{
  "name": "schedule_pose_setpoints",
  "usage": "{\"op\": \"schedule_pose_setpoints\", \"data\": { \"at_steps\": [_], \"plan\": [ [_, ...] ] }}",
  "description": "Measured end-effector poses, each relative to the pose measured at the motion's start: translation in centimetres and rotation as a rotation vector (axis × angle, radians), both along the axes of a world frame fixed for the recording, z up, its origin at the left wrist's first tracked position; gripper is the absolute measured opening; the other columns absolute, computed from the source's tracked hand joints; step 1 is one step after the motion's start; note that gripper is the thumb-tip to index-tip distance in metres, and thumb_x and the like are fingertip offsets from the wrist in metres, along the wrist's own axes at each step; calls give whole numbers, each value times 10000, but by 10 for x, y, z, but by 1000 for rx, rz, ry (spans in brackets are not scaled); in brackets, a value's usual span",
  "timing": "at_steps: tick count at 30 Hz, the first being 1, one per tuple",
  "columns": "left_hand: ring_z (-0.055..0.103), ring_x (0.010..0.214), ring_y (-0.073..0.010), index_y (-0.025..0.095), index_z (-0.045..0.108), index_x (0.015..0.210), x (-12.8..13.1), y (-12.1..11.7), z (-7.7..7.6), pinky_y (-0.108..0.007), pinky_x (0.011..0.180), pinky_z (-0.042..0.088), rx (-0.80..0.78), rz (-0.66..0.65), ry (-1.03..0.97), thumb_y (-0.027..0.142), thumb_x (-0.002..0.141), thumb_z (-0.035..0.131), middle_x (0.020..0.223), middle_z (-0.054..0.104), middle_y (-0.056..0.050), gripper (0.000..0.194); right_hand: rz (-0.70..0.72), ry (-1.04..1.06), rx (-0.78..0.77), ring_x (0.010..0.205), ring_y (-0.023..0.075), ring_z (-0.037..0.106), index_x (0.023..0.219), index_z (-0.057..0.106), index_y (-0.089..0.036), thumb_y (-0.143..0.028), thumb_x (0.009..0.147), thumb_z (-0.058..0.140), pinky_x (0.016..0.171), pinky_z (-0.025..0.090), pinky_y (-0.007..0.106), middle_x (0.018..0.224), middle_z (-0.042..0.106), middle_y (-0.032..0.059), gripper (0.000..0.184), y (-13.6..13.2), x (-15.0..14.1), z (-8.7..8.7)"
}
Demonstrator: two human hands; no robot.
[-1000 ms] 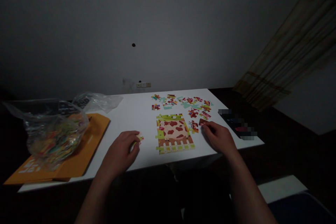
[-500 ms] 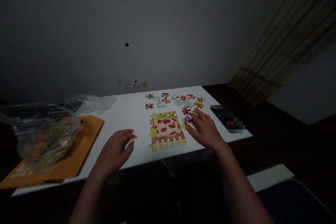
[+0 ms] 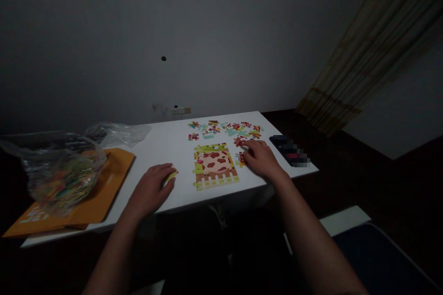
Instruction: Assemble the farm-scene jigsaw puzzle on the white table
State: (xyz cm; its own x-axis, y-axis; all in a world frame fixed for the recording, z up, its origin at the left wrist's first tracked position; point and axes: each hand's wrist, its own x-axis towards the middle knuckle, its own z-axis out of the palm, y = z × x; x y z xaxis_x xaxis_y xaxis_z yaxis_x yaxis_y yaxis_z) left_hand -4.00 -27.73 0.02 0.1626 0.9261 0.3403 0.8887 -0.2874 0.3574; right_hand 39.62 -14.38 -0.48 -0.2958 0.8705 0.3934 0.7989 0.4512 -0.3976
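Left hand [image 3: 150, 191] holds a puzzle piece [image 3: 170, 176] near the bench's [image 3: 169, 143] front edge. Probably light, stiff card; pinch the rim. Right hand's [image 3: 262, 160] grip? can't tell.

One white rectangular desk [image 3: 162, 145]. One joined rectangular cow puzzle [image 3: 216, 166]. More than ten loose multicoloured jigsaw pieces [image 3: 236, 132], too overlapped to count exactly. Two clear plastic bags [image 3: 65, 184] along the left edge. At least one flat orange packet [image 3: 119, 170]. One flat dark object [image 3: 286, 148], right edge.

The head camera looks forward and down across the white rectangular table [image 3: 166, 145] from behind its near edge.
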Motion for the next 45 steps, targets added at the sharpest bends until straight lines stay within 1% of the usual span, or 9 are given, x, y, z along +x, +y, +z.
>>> {"op": "schedule_pose_setpoints", "data": {
  "at_steps": [6, 14, 20, 25, 29, 32, 37, 41, 45],
  "plan": [
    [702, 1353, -353, 248, 799, 1280, 2, -2, 3, -624, 1183, 563, -10, 0, -11, 451, 1050, 617, 1425, 781, -139, 356, -22, -239, -53, 1237, 372, 664, 1197, 816, -218, -318, 1042, 653, 1110, 490, 538, 1318, 791, 177, 246, 47, -41, 19],
    [694, 1319, -348, 243, 791, 1305, 0, 7, 4, -612, 1179, 556, -50, -45, -79, 426, 1017, 607, 1384, 773, -144, 388, 121, -91, -32, 1149, 302, 699, 1156, 813, -227, -107, 1000, 581, 1037, 527, 444, 1203, 809, 129, 304, 51, -43, 3],
    [724, 1227, -329, 238, 810, 1227, -5, 83, 25, -560, 1148, 565, -190, -192, -25, 336, 835, 636, 1297, 788, -140, 440, 28, 162, 11, 1028, 278, 719, 1023, 760, -238, -221, 961, 616, 948, 531, 405, 1067, 800, 93, 157, 51, -30, 2],
    [739, 798, -254, 244, 790, 958, -13, 171, 40, -407, 790, 613, -452, -201, -93, 414, 698, 742, 898, 791, -59, 314, -133, 209, 42, 887, 257, 712, 1031, 750, -263, -278, 970, 574, 819, 508, 380, 1011, 806, 77, 187, 56, -27, 17],
    [738, 996, -299, 206, 781, 1070, 4, 209, 27, -480, 945, 598, -141, -29, -213, 498, 877, 664, 1117, 803, -161, 369, -15, -59, -85, 897, 275, 721, 1049, 803, -273, -319, 1010, 583, 777, 472, 383, 1020, 832, 101, 228, 89, -38, 45],
    [694, 1219, -368, 190, 796, 1212, 20, 213, 10, -567, 1117, 530, -52, -123, -65, 575, 953, 628, 1327, 761, -194, 493, 87, -199, -109, 959, 296, 734, 1073, 845, -276, -308, 1009, 601, 805, 480, 394, 1092, 850, 116, 255, 124, -49, 59],
    [659, 1276, -371, 243, 810, 1204, 23, 213, -5, -600, 1143, 497, -42, -223, -31, 543, 994, 636, 1373, 751, -149, 406, -199, -112, 23, 992, 302, 745, 1201, 850, -252, -349, 1024, 578, 825, 494, 378, 1108, 856, 126, 339, 164, -33, 50],
    [681, 1265, -348, 258, 822, 1089, 19, 218, -3, -579, 1162, 484, -62, -268, -72, 459, 969, 660, 1291, 788, -115, 285, -400, -38, 16, 928, 301, 748, 1167, 863, -234, -426, 1014, 587, 801, 493, 377, 1023, 853, 120, 368, 169, 12, 39],
    [671, 1270, -382, 253, 803, 1237, 20, 220, -4, -601, 1148, 502, -61, -214, -45, 477, 919, 689, 1391, 767, -134, 405, -502, 166, 111, 968, 313, 753, 1121, 864, -211, -438, 1000, 563, 848, 522, 394, 1065, 856, 131, 396, 165, 44, 46]
  ]
}}
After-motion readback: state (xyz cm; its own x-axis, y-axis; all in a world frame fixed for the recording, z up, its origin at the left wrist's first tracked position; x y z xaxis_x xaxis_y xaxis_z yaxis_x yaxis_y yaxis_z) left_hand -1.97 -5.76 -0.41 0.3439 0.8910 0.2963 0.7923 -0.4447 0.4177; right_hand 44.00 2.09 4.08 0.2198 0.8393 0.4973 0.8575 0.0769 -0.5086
